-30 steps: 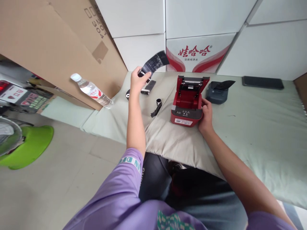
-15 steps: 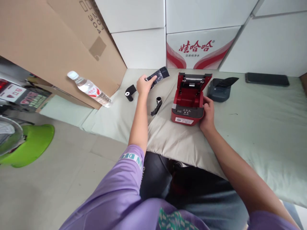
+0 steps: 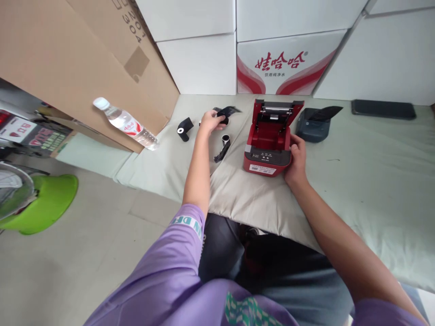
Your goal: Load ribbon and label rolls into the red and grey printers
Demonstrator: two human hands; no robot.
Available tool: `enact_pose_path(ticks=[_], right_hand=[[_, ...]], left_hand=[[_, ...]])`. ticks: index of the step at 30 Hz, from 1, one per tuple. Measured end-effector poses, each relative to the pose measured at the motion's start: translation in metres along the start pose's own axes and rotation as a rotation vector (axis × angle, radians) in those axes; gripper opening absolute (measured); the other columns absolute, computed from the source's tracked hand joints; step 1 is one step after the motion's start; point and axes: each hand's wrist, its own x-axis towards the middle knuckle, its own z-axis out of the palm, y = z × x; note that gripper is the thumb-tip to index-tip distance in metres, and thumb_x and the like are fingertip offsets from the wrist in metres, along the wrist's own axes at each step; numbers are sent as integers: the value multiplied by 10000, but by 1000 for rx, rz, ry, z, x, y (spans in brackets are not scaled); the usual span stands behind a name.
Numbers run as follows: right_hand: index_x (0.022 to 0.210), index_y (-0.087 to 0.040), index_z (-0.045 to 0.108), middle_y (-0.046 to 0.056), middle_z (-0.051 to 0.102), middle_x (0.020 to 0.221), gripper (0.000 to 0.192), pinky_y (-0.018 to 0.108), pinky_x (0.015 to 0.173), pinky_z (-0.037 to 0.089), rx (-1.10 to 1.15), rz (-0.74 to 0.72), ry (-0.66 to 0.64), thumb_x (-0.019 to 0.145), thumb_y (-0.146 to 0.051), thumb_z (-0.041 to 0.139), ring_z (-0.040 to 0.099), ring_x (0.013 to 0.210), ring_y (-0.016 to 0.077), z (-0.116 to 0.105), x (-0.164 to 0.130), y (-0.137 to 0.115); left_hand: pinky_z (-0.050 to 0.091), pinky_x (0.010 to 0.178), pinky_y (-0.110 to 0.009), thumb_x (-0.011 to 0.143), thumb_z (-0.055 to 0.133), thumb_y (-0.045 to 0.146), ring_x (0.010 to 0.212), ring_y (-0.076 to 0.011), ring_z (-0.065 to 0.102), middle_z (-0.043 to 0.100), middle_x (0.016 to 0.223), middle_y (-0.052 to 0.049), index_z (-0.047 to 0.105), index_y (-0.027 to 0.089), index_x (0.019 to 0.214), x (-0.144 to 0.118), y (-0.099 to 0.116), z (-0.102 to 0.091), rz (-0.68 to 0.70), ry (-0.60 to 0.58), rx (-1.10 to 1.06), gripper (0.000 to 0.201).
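Note:
A red and black label printer (image 3: 267, 151) stands with its lid raised and its red bay showing nothing inside. My right hand (image 3: 297, 160) grips its right side, thumb and fingers partly hidden behind the case. To the left, my left hand (image 3: 211, 122) is closed on a black roll (image 3: 227, 113) whose loose strip sticks out to the right. Nearest to that hand lie two other small rolls: a black one with a white core (image 3: 184, 131) on its left, and one with a loose dark strip (image 3: 223, 149) just below it.
Behind the printer's right side is a small dark device (image 3: 311, 126) with a black strip, and farther right a black phone-like slab (image 3: 383, 109). A water bottle (image 3: 127, 124) lies against the cardboard box (image 3: 84, 59). White cartons (image 3: 197, 65) line the back of the cloth-covered surface (image 3: 356, 194).
My left hand has lowered and turned the black roll, so its strip now lies lower and flatter. My right hand stays on the printer. The view has shifted slightly.

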Motion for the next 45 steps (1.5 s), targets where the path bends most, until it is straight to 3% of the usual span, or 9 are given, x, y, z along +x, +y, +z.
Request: enact_pose_path(ticks=[5,9,21,25,29,32,37,41,45], right_hand=[[1241,-301,674,63,696,1291,594,568,1188,516,-1,-5,12,858,-755,681,665,1257,296,1,0,-2],[1229,-296,686,73,701,1305,614,569,1201,517,-8,-8,22,837,-768,702,667,1271,303,1,0,-2],[1227,-298,680,71,698,1286,616,560,1204,517,-46,-17,12,852,-786,675,648,1300,307,2,0,-6],[1231,-309,673,69,691,1285,623,564,1190,526,-45,-10,3,843,-796,676,648,1294,312,2,0,-6],[1235,-301,677,69,694,1291,623,566,1197,520,-40,-11,7,849,-790,682,647,1295,310,2,-1,-7],[1240,-296,682,65,692,1305,625,572,1208,512,-36,-8,11,851,-786,683,652,1287,305,2,-1,-6],[1236,-313,675,59,696,1320,636,560,1202,525,-44,-3,10,838,-809,685,654,1301,306,1,0,-5],[1249,-304,669,71,696,1317,624,556,1189,531,-33,-4,-4,856,-787,684,657,1299,309,0,0,-4],[1250,-297,672,65,696,1313,621,550,1180,534,-30,-23,-2,860,-780,686,660,1281,300,-1,1,0]], left_hand=[[553,842,-337,961,716,514,1009,-274,761,783,986,-115,711,218,953,-6,1,-3,51,255,204,296],[527,942,-399,884,731,703,1187,-353,698,756,1204,-156,722,245,922,-6,-2,0,14,409,416,460],[509,1023,-431,896,722,701,1314,-380,645,691,1331,-205,723,226,1146,-9,-2,8,-28,361,437,536],[502,1040,-423,827,768,761,1379,-377,612,620,1424,-208,652,225,1220,-13,12,-9,-67,345,320,675],[492,1063,-405,948,641,760,1235,-282,666,683,1270,-147,617,208,1094,-32,41,-41,104,429,205,572],[528,992,-404,892,776,658,1048,-262,714,735,965,-70,633,209,920,-50,60,-54,160,219,324,471],[583,866,-421,712,968,386,897,-328,800,740,718,-62,692,205,821,-58,70,-31,-83,-377,560,347],[618,868,-446,781,880,245,870,-329,814,768,728,-95,727,173,853,-54,71,-11,-158,-457,680,183],[649,855,-393,768,829,149,911,-294,812,799,872,-94,770,149,994,-64,80,-24,-98,-423,645,233]])
